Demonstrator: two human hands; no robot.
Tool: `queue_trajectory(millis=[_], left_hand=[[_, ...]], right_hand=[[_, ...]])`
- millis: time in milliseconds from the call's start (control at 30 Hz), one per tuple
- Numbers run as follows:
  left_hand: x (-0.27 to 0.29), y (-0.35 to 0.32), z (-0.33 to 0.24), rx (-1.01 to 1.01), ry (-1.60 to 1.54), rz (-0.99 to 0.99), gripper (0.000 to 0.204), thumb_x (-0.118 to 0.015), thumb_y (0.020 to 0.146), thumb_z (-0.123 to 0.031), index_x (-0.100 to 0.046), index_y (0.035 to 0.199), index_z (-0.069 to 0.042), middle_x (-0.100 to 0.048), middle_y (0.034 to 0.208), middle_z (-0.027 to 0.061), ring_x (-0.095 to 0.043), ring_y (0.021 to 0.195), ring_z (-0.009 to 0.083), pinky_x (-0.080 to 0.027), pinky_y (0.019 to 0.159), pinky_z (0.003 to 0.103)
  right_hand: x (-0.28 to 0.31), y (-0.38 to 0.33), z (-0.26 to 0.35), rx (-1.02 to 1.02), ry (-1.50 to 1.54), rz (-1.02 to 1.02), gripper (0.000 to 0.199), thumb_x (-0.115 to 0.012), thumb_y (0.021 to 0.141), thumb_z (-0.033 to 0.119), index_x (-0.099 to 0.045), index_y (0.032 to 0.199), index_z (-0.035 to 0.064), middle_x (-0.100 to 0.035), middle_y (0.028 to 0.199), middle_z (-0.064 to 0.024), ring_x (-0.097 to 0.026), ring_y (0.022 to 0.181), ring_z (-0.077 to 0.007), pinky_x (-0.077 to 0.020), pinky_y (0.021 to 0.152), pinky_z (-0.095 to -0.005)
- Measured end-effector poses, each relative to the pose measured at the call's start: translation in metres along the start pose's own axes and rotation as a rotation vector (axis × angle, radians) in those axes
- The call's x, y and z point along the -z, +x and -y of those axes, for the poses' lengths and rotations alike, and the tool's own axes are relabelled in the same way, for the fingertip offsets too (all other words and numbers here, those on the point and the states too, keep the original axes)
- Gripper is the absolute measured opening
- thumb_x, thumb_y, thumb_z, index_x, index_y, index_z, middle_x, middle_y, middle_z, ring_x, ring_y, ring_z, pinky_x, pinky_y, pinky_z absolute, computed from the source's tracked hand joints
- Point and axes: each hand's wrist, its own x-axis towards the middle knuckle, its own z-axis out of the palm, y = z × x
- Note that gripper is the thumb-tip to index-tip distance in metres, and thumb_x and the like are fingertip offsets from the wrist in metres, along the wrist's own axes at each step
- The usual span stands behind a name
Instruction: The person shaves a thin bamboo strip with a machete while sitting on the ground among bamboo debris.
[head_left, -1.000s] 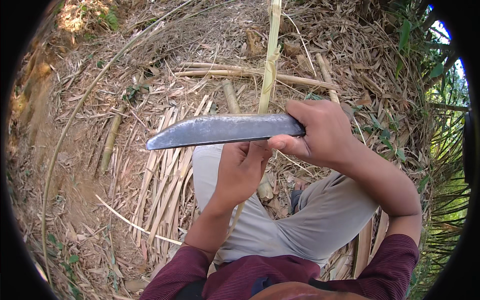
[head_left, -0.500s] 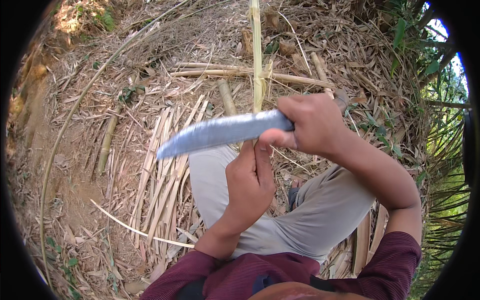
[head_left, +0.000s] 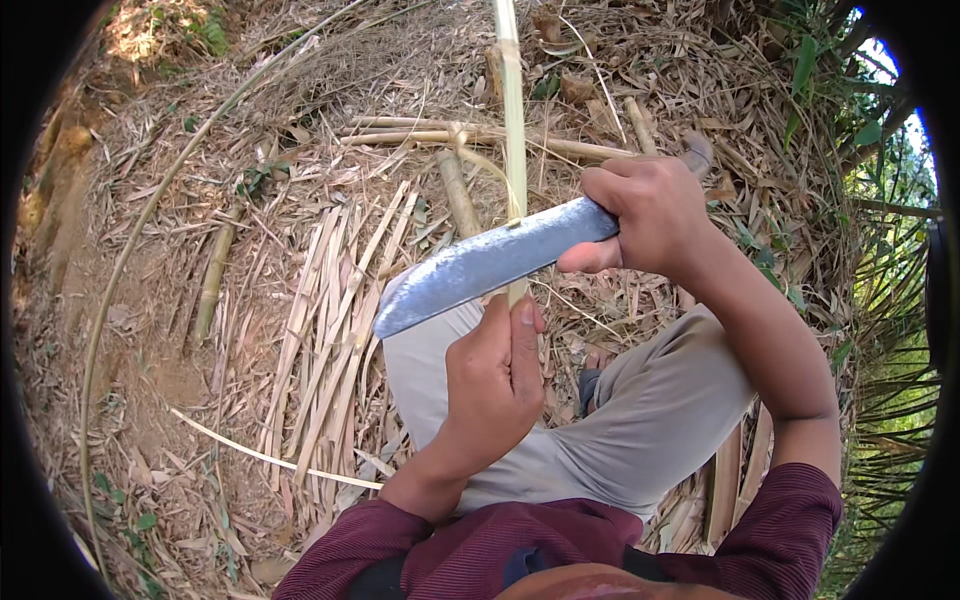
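My right hand (head_left: 650, 215) is closed round the handle of a machete (head_left: 490, 262), its broad grey blade slanting down to the left. Under the blade passes a pale bamboo strip (head_left: 514, 130), running away from me past the upper edge of the view. My left hand (head_left: 495, 365) pinches the strip's near end between thumb and fingers, just below the blade. A thin curled shaving (head_left: 484, 163) hangs from the strip at the blade's far edge. The blade covers part of the strip.
A bundle of split bamboo strips (head_left: 330, 330) lies left of my knee. Ahead are a short bamboo piece (head_left: 459, 195) and some long canes (head_left: 400, 137) on dry leaf litter. A long bent stem (head_left: 150, 215) arcs along the left; foliage (head_left: 885, 360) stands at the right.
The machete and my right hand have moved away from me and to the right along the strip. A curled shaving now stands off the strip's left side. My left hand has shifted slightly.
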Motion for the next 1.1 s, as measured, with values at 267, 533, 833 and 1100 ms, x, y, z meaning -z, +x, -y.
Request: queue_trajectory(millis=[267,533,833,1100], left_hand=[[-0.005,-0.061,0.009,0.003,-0.129,0.122,0.025,-0.043,0.104,-0.015,-0.056,0.086,-0.003,-0.042,0.055,-0.0034,-0.035,0.045,0.0044,-0.028,0.045,0.024],[0.017,0.008,0.031,0.441,-0.612,0.271,0.025,-0.039,0.106,-0.024,-0.054,0.104,-0.004,-0.036,0.061,-0.0062,-0.027,0.044,0.0009,-0.02,0.039,0.019],[0.022,0.018,0.022,0.537,-0.788,0.45,0.012,-0.042,0.104,-0.021,-0.047,0.1,-0.011,-0.039,0.074,-0.0035,-0.028,0.05,0.0023,-0.019,0.044,0.019],[0.017,0.002,0.027,0.49,-0.698,0.432,0.019,-0.039,0.103,-0.025,-0.045,0.099,-0.007,-0.039,0.073,0.0007,-0.03,0.048,0.0038,-0.023,0.043,0.019]], right_hand=[[0.013,-0.026,-0.099,-0.948,0.26,-0.113,0.077,-0.029,0.085,0.084,-0.039,0.056,0.0133,-0.036,0.049,0.0031,-0.033,0.042,-0.0125,-0.0311,0.043,-0.0315],[0.009,-0.01,-0.036,-0.896,0.675,-0.202,0.075,-0.028,0.091,0.077,-0.037,0.057,0.0107,-0.033,0.052,0.0037,-0.033,0.046,-0.0122,-0.0274,0.045,-0.0331],[0.017,-0.002,0.021,-0.45,0.652,0.225,0.065,-0.054,0.091,0.061,-0.064,0.071,-0.0004,-0.049,0.051,-0.0073,-0.053,0.05,-0.0211,-0.0398,0.049,-0.0375],[0.016,0.008,0.022,-0.776,1.009,0.103,0.033,-0.071,0.09,0.033,-0.064,0.101,0.0019,-0.042,0.053,0.0096,-0.036,0.049,-0.0011,-0.0261,0.046,-0.0231]])
